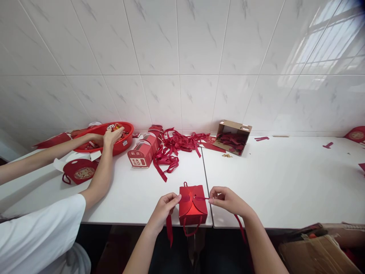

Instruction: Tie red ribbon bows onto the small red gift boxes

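A small red gift box (193, 219) with cord handles stands at the table's front edge, its curved top flaps folded together. A dark red ribbon (201, 198) runs through the top, with an end hanging down on each side. At the box's left, my left hand (163, 209) pinches the ribbon between thumb and finger. On the other side my right hand (228, 199) is closed on the ribbon's right part, a little away from the box, and the stretch between looks taut.
A co-worker's hands (112, 136) are over a red basin (125, 146) of wrapped sweets at left, near an opened red box (78, 171). Behind my box lie a row of red boxes (142, 152), loose ribbons (182, 142) and a cardboard box (245, 133) on its side. Cartons (325, 255) stand lower right.
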Demonstrator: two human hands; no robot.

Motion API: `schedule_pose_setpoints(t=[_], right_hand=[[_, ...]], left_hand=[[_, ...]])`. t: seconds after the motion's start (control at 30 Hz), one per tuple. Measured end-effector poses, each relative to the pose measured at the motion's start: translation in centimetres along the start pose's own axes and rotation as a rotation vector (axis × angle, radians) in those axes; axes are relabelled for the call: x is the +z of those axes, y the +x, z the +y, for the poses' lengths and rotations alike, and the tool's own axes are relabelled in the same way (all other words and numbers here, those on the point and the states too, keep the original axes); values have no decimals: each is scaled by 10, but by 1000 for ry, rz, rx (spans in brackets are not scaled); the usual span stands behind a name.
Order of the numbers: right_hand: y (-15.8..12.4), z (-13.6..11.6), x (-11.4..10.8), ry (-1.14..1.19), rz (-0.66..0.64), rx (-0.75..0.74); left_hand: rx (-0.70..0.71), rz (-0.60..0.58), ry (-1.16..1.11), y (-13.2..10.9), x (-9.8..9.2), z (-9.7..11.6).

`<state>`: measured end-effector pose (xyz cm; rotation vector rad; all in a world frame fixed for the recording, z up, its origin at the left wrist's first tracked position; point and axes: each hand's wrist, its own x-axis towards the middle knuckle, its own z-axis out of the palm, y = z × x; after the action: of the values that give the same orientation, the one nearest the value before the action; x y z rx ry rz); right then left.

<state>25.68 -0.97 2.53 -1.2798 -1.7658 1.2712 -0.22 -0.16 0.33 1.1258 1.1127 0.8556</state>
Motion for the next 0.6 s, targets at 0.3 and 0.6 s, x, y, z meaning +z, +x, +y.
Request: schedule_pose_setpoints(t=[0.3, 0.6], right_hand=[[5, 3, -3, 41, 4, 59], [8, 15, -10, -130, 53, 78]], left_hand=[[53, 26, 99, -5, -6, 15], [127, 115, 359, 1, -15, 0]])
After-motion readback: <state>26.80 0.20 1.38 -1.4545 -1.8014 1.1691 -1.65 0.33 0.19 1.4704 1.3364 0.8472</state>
